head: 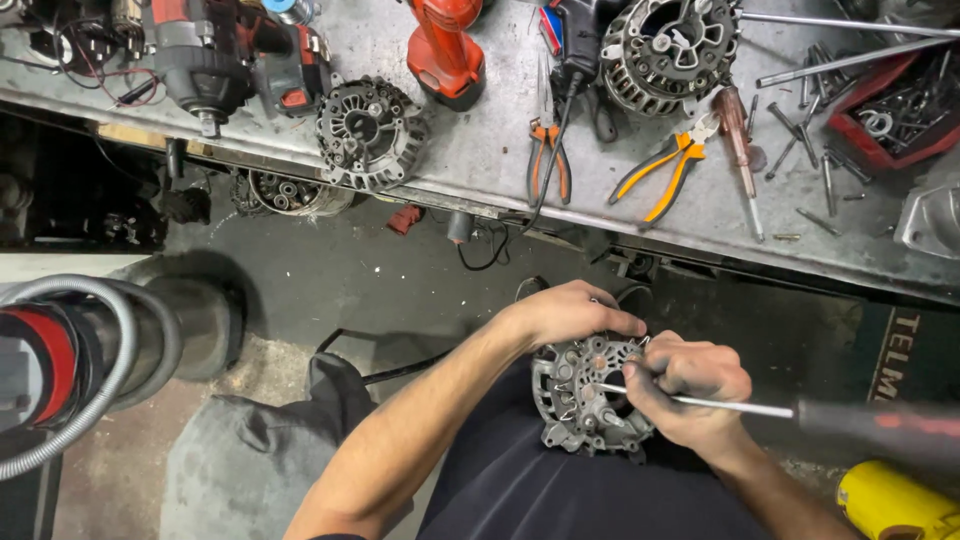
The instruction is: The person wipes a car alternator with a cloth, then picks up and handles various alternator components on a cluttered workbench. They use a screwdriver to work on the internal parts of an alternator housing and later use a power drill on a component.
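Note:
On my lap rests a grey metal alternator housing [585,395] with a dark opening in its middle. My left hand [570,312] grips its upper rim from above. My right hand [690,390] is closed around the thin steel shaft of a long screwdriver [740,405], whose tip touches the housing near its centre. The screwdriver's dark handle with red marks [880,425] sticks out to the right, blurred.
A metal workbench [500,150] runs across the top, holding another alternator part [370,130], a larger housing [665,50], orange-handled pliers [665,170], a red power tool [445,50], steel rods and a red tray of bits [890,120]. A grey hose [90,380] lies left; a yellow object [890,500] sits bottom right.

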